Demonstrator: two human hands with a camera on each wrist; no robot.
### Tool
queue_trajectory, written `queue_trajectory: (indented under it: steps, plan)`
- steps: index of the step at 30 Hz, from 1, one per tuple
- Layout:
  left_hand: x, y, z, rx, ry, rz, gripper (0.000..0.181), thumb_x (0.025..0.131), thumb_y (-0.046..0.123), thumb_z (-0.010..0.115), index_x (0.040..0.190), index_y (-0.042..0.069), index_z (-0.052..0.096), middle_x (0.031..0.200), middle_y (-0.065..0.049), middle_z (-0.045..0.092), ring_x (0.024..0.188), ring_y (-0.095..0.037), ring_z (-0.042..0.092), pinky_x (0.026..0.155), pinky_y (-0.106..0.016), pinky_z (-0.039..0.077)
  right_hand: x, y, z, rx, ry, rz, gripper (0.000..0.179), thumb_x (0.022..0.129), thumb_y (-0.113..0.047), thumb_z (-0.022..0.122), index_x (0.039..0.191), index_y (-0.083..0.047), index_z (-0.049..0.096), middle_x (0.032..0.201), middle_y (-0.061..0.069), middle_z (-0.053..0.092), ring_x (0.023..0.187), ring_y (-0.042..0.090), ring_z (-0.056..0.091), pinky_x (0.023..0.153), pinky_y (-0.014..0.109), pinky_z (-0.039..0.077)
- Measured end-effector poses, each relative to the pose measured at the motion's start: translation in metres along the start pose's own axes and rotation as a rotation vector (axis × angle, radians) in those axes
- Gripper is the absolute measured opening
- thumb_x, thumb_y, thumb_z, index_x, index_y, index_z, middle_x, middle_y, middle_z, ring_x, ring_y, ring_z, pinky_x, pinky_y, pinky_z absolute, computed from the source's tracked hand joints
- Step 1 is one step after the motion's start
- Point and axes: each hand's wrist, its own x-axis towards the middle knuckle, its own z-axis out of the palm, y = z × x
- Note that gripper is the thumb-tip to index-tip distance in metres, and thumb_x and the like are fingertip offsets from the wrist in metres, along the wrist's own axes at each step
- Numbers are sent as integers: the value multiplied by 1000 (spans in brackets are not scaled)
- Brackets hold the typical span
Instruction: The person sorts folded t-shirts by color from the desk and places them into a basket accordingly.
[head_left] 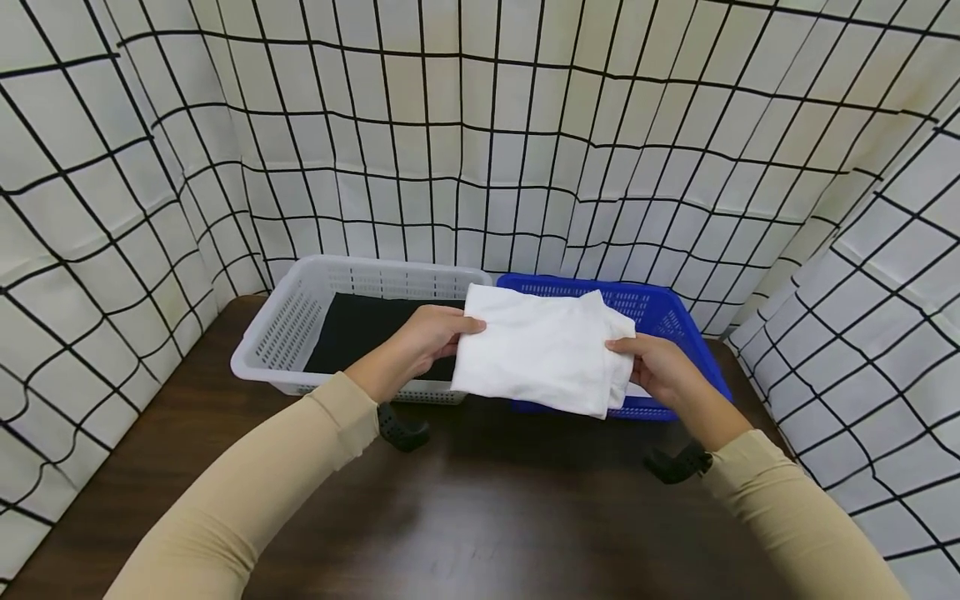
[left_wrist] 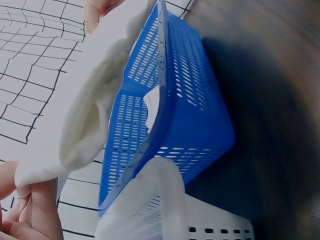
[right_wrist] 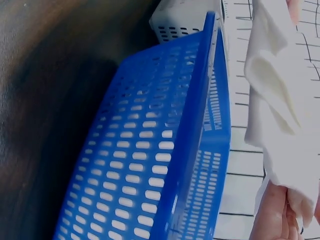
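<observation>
A folded white cloth (head_left: 536, 350) is stretched between both hands, held up over the blue basket (head_left: 693, 333). My left hand (head_left: 435, 333) pinches its left edge, thumb on top and fingers beneath. On the opposite edge, my right hand (head_left: 656, 367) grips the cloth the same way. Folded layers of the white cloth (left_wrist: 90, 125) hang in a loop in the left wrist view. Inside the blue basket, a white piece (left_wrist: 152, 107) shows past the rim; the cloth hides most of the basket's inside in the head view.
Left of the blue basket stands a white basket (head_left: 281, 333) with black fabric (head_left: 367, 329) in it. Both baskets sit at the back of a dark wooden table (head_left: 480, 517). Black wire grid panels (head_left: 517, 150) backed with white sheeting rise behind and on both sides.
</observation>
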Motion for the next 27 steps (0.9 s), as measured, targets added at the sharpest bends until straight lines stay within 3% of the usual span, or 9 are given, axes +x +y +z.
queue_trajectory:
  steps: [10,16,27]
  plan:
    - [9,19,10,74,-19,15,37,92,16,71,124,0,65,122,-15,69,86,-14,72,93,-35,58,-1,-17,-12,-33,29,-19,38,99,-13,60,132,-4,45,82,-11,72,75,4,70,71,19,59]
    - [10,32,14,113,-19,34,37,92,17,70,124,-1,64,122,-16,69,96,-20,72,97,-37,57,-3,-33,-19,-76,27,-74,29,98,-12,60,125,-7,49,81,-12,71,74,3,69,68,19,58]
    - [11,57,22,55,-3,65,40,92,12,71,128,-2,62,124,-17,68,100,-21,72,91,-31,59,-3,-56,-29,-82,20,-101,20,98,-12,60,115,-8,51,79,-11,70,72,4,69,67,19,58]
